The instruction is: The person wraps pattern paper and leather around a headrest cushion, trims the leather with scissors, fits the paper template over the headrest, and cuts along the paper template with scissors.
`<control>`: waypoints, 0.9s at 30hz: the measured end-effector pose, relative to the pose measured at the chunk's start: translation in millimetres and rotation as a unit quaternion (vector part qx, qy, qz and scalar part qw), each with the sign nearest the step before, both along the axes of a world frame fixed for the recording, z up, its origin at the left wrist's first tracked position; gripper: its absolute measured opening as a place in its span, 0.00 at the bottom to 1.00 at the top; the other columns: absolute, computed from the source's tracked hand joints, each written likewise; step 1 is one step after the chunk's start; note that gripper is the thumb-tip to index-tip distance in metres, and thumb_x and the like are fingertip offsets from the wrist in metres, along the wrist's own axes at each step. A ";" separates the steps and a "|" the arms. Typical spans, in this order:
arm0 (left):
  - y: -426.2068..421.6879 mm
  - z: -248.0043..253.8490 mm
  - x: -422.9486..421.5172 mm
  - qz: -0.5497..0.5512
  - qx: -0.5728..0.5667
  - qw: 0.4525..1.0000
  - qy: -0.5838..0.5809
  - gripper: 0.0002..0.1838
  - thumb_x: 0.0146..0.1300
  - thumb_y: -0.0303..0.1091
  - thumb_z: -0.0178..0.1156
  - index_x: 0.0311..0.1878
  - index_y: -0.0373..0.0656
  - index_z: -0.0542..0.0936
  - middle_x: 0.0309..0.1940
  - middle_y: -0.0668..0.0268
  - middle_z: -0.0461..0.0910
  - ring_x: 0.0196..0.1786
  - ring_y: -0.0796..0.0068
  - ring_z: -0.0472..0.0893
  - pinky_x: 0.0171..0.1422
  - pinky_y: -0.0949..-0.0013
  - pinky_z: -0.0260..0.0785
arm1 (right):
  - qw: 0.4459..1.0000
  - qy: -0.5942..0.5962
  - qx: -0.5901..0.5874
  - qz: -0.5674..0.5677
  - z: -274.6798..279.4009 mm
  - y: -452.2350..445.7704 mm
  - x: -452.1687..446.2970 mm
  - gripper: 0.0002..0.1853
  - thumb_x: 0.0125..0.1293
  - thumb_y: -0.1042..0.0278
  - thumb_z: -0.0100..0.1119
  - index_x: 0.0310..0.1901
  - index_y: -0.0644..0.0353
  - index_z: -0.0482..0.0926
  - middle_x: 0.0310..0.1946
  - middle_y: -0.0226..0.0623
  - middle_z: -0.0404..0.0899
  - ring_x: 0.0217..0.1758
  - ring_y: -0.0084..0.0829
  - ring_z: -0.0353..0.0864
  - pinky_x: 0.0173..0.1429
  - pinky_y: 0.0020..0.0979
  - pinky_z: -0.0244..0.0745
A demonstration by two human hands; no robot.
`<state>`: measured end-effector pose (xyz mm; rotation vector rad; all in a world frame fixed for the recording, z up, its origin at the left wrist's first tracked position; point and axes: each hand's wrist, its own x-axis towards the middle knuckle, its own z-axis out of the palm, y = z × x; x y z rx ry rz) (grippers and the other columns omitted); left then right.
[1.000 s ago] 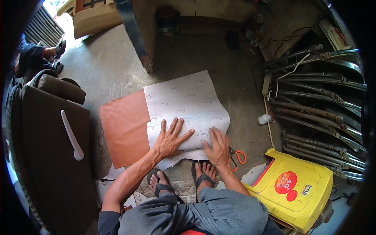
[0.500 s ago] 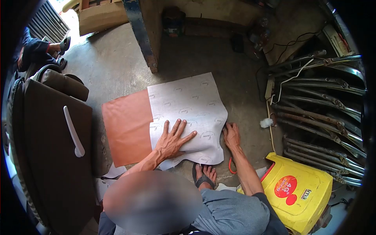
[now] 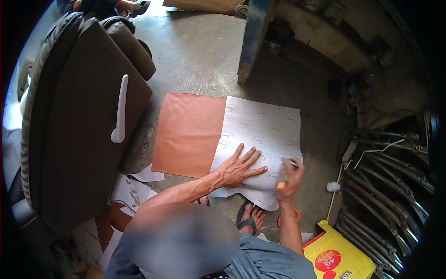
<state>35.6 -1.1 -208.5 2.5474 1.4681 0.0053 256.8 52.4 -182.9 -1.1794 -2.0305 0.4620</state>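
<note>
A sheet of brown leather-like material [image 3: 188,135] lies on the floor, its right part showing a white printed backing [image 3: 265,121]. My left hand [image 3: 241,168] rests flat on the backing, fingers spread. At the backing's right edge, my right hand [image 3: 291,181] is closed round a slim tool with an orange end [image 3: 280,186]; motion blur hides its exact kind. The backing's lower edge is wavy and lifts near my sandalled foot [image 3: 251,217]. An orange loop [image 3: 297,215], like a scissors handle, shows beside my right forearm.
A dark upholstered seat [image 3: 79,125] with a white lever [image 3: 120,111] stands at left. Metal frames [image 3: 385,186] are stacked at right, near a yellow container [image 3: 341,258]. A post [image 3: 253,42] stands ahead. Scraps [image 3: 132,193] lie at lower left. Another person's foot [image 3: 139,7] shows at top left.
The view has shifted, so the scene sits further right. My right hand has come up onto the backing's right edge and now shows a tool. My left hand stays flat on the backing.
</note>
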 end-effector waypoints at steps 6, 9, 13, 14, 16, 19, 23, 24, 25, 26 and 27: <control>-15.9 12.6 -14.0 0.029 0.006 0.992 -0.120 0.39 0.53 0.54 0.73 0.68 0.54 0.75 0.75 0.50 0.63 0.81 0.48 0.57 0.81 0.27 0.42 | 0.989 -0.129 0.019 0.067 -46.7 -4.7 -46.9 0.30 0.57 0.83 0.60 0.62 0.48 0.79 0.65 0.50 0.74 0.61 0.49 0.78 0.67 0.45 0.70; -52.3 -11.7 -19.7 0.309 0.187 0.904 -0.230 0.33 0.58 0.48 0.72 0.65 0.48 0.76 0.69 0.50 0.69 0.75 0.49 0.66 0.78 0.40 0.56 | 0.983 -0.170 0.001 0.071 -45.2 -7.7 -47.2 0.28 0.58 0.82 0.61 0.61 0.50 0.80 0.65 0.50 0.75 0.61 0.49 0.78 0.68 0.45 0.67; -67.4 -18.5 -26.6 0.608 0.032 0.662 -0.437 0.23 0.62 0.43 0.71 0.55 0.40 0.81 0.56 0.53 0.79 0.58 0.55 0.79 0.62 0.56 0.71 | 0.983 -0.175 0.006 0.064 -46.5 -8.5 -50.4 0.28 0.56 0.83 0.60 0.60 0.51 0.81 0.67 0.51 0.74 0.61 0.49 0.77 0.70 0.45 0.66; -66.6 -24.6 -33.6 0.607 -0.053 0.630 -0.481 0.20 0.64 0.42 0.71 0.50 0.36 0.81 0.48 0.55 0.82 0.49 0.60 0.81 0.54 0.60 0.73 | 0.984 -0.170 0.016 0.056 -46.6 -6.9 -52.5 0.28 0.55 0.83 0.59 0.60 0.51 0.81 0.67 0.51 0.74 0.61 0.50 0.77 0.70 0.46 0.66; -63.3 -32.4 -36.8 0.597 -0.114 0.566 -0.558 0.16 0.65 0.40 0.71 0.40 0.32 0.84 0.29 0.64 0.84 0.33 0.75 0.80 0.39 0.67 0.75 | 0.982 -0.178 0.011 0.059 -46.9 -6.9 -51.0 0.29 0.55 0.83 0.59 0.60 0.51 0.81 0.67 0.51 0.74 0.61 0.49 0.78 0.70 0.46 0.66; -61.8 -39.6 -45.5 0.588 -0.176 0.494 -0.616 0.14 0.64 0.37 0.72 0.42 0.34 0.85 0.32 0.66 0.85 0.35 0.78 0.80 0.41 0.70 0.75 | 0.982 -0.179 0.005 0.063 -47.3 -5.3 -49.8 0.29 0.54 0.83 0.59 0.60 0.51 0.81 0.66 0.52 0.74 0.61 0.49 0.78 0.70 0.45 0.66; -61.7 -43.2 -50.3 0.577 -0.204 0.461 -0.642 0.13 0.64 0.36 0.72 0.43 0.35 0.86 0.34 0.67 0.85 0.35 0.80 0.80 0.41 0.72 0.75 | 0.983 -0.173 0.009 0.059 -47.9 -6.7 -50.1 0.29 0.54 0.82 0.60 0.59 0.51 0.81 0.66 0.51 0.74 0.61 0.48 0.78 0.70 0.46 0.66; -61.8 -42.8 -50.5 0.575 -0.208 0.453 -0.649 0.13 0.64 0.36 0.72 0.43 0.34 0.86 0.34 0.67 0.85 0.35 0.80 0.80 0.41 0.72 0.75 | 0.983 -0.172 0.009 0.058 -47.9 -7.0 -49.9 0.29 0.54 0.82 0.60 0.59 0.51 0.81 0.66 0.51 0.74 0.61 0.48 0.78 0.70 0.46 0.66; -61.7 -42.2 -50.7 0.572 -0.211 0.444 -0.656 0.13 0.64 0.35 0.72 0.44 0.33 0.86 0.34 0.66 0.86 0.35 0.79 0.80 0.41 0.72 0.75 | 0.984 -0.171 0.009 0.058 -48.1 -6.7 -49.9 0.29 0.54 0.82 0.60 0.60 0.51 0.81 0.66 0.51 0.74 0.61 0.48 0.78 0.70 0.46 0.66; -61.3 -41.6 -50.9 0.572 -0.210 0.445 -0.656 0.13 0.64 0.35 0.72 0.44 0.33 0.86 0.34 0.66 0.86 0.35 0.79 0.80 0.41 0.72 0.75 | 0.984 -0.169 0.010 0.058 -48.2 -6.3 -50.1 0.29 0.54 0.82 0.60 0.60 0.51 0.81 0.66 0.51 0.74 0.61 0.48 0.78 0.70 0.46 0.66; -61.0 -41.4 -50.9 0.573 -0.207 0.451 -0.652 0.13 0.64 0.35 0.72 0.43 0.33 0.86 0.34 0.66 0.85 0.35 0.79 0.80 0.41 0.72 0.75 | 0.984 -0.169 0.011 0.058 -48.3 -6.5 -50.2 0.29 0.54 0.82 0.60 0.60 0.51 0.81 0.66 0.51 0.74 0.61 0.48 0.78 0.70 0.46 0.66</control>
